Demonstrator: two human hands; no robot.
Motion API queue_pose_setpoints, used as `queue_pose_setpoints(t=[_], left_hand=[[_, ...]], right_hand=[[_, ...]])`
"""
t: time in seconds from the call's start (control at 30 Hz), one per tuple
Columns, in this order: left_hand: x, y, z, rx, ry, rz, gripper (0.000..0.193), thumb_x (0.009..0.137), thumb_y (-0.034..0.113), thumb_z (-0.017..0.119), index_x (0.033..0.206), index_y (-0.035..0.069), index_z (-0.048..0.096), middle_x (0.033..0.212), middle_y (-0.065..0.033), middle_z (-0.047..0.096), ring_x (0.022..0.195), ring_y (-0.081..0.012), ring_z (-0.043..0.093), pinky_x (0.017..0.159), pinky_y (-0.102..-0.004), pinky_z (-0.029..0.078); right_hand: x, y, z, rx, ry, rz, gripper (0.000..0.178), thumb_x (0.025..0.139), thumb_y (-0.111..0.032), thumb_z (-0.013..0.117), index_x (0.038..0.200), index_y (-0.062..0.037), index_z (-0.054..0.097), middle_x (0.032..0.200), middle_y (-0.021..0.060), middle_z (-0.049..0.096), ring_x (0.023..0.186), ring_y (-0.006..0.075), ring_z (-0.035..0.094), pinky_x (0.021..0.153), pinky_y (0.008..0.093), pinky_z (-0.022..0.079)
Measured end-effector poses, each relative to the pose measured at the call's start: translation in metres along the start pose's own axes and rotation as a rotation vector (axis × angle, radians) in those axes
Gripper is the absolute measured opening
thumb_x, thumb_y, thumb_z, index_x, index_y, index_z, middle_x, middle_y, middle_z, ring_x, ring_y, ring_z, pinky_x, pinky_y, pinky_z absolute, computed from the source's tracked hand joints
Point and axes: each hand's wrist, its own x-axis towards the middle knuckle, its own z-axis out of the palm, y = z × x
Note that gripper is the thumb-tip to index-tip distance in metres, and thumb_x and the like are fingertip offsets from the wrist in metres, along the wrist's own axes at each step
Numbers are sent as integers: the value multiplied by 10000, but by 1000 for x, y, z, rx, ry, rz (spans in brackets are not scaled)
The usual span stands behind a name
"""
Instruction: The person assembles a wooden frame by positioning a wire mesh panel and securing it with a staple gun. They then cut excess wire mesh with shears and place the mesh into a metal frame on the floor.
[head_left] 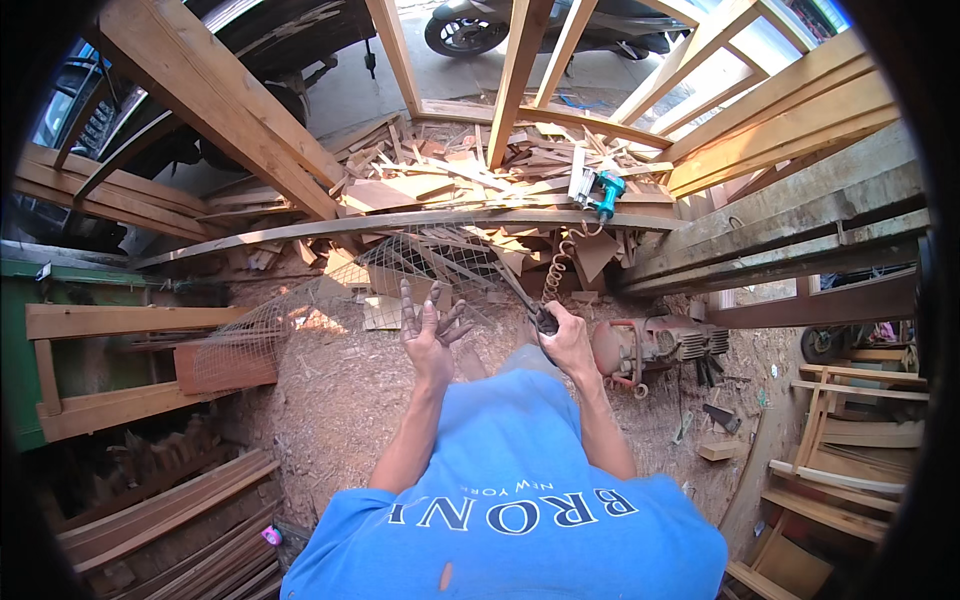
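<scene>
My left hand (430, 338) is raised in front of me, palm up, with its fingers spread and nothing in it. Dark smudges mark its fingertips. To its right, my right hand (570, 348) is wrapped round the dark grip of a long, narrow hand tool (522, 294). The tool's thin end points up and to the left; its exact kind is hard to make out. A sheet of wire mesh (290, 310) spreads left of and beyond my left hand. Just past my right hand hangs a coiled air hose (556, 268), leading up to a teal nail gun (608, 192) on the wood beam.
A curved wooden beam (440, 222) crosses ahead, with scrap wood (440, 180) heaped behind it. A red air compressor (660, 345) stands right of me. Near it lie a handsaw (722, 418) and a wood block (718, 451). Timber frames (215, 95) rise ahead; boards (165, 505) are stacked left.
</scene>
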Motion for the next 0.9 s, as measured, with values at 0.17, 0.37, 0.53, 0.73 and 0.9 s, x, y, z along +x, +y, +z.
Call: queue_pose_setpoints(t=[0.17,0.37,0.53,0.73,0.9], left_hand=[[5,17,1,16,5,95,595,1021,155,453,1533,235,162,1356,-180,517,953,-330,694,620,-393,659],[-3,17,-1,105,-35,138,599,1019,132,459,1536,210,166,1325,-227,531,925,-331,702,632,-406,655],[-11,3,6,181,-71,124,580,1028,159,444,1537,252,182,1319,-207,551,952,-326,696,688,-408,651],[-15,0,7,182,-90,132,587,1026,161,454,1538,257,181,1313,-209,554,954,-321,695,705,-418,648],[-16,-3,6,164,-108,132,593,1023,153,461,1536,225,173,1321,-220,538,952,-327,695,667,-410,653]], right_hand=[[31,11,-20,-378,31,-25,260,781,-181,714,942,-20,590,839,221,658,843,412,651,694,465,496],[55,-7,-14,535,18,141,285,813,-166,766,956,-19,568,908,144,702,795,227,702,702,348,562],[59,-53,15,792,98,-70,272,813,-80,784,945,-9,557,963,119,707,824,149,690,745,265,568],[58,-74,21,620,143,-75,227,809,-75,788,915,-7,599,867,75,705,759,85,648,690,219,522],[60,-67,24,379,181,-53,221,833,-129,777,910,-2,614,809,35,690,712,49,611,667,203,491]])
